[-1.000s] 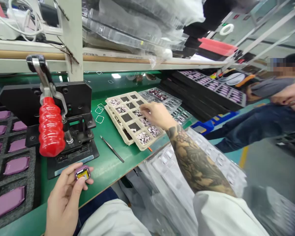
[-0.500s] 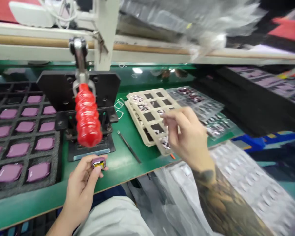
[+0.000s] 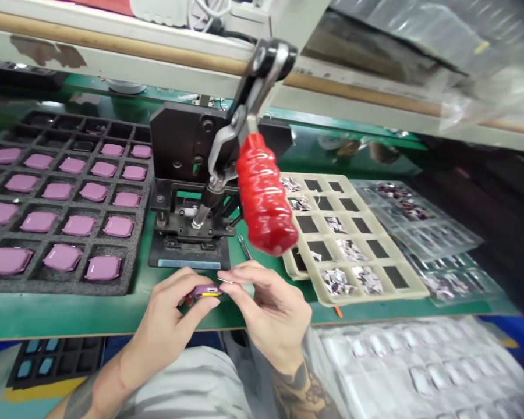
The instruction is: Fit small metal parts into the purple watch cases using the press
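The small purple component [image 3: 206, 291] is clamped in the left hand [image 3: 168, 317], with the right hand [image 3: 271, 308] just beside it, pinching a tiny silver piece [image 3: 225, 281] at its edge, below the red-handled hand press [image 3: 264, 195].

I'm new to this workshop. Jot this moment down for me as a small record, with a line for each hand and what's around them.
Left hand: holds a small purple part with a yellow strip.
Right hand: fingertips appear to pinch a tiny silver piece, right at the purple part.
Nearest tools: hand press with red grip; tweezers.
Left on bench: black foam tray of purple parts.
Right on bench: beige compartment tray with silver pieces; clear plastic tray beyond it.
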Action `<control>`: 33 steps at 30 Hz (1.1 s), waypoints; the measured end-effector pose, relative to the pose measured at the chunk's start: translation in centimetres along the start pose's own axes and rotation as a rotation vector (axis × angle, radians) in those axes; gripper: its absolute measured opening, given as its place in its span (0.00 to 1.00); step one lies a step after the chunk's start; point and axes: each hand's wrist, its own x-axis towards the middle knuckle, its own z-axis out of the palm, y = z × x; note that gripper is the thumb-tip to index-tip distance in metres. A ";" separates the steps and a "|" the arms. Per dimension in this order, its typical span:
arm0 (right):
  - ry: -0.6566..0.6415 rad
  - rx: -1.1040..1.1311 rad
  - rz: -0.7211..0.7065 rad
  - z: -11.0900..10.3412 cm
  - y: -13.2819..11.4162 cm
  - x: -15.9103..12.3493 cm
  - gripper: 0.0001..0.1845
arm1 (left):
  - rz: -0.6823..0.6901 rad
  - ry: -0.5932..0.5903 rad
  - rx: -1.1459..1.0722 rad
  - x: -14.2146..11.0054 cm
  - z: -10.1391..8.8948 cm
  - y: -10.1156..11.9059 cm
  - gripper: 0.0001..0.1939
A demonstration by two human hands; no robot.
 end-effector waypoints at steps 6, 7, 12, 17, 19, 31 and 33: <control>-0.112 -0.013 -0.135 -0.3 -0.6 0.8 0.21 | 0.012 -0.033 -0.004 0.1 0.0 0.7 0.10; -0.127 -0.015 -0.130 -0.2 -0.6 0.8 0.21 | 0.024 -0.046 -0.006 0.1 0.0 0.7 0.10; -0.042 -0.010 -0.128 -0.2 -0.4 0.2 0.24 | 0.033 -0.065 -0.016 0.1 0.0 0.8 0.11; -0.229 -0.067 -0.095 -0.7 -0.4 0.4 0.22 | 0.006 -0.046 -0.034 0.2 0.2 0.7 0.11; -0.275 -0.130 -0.126 -0.8 -0.3 0.2 0.21 | 0.001 -0.034 -0.065 0.1 0.3 0.6 0.12; -0.400 -0.269 -0.245 0.9 0.4 -0.5 0.26 | -0.140 0.087 -0.183 -0.8 -0.3 0.7 0.19; -0.373 -0.260 -0.250 1.2 0.3 -1.0 0.27 | -0.185 0.192 -0.173 -1.6 -0.4 0.4 0.14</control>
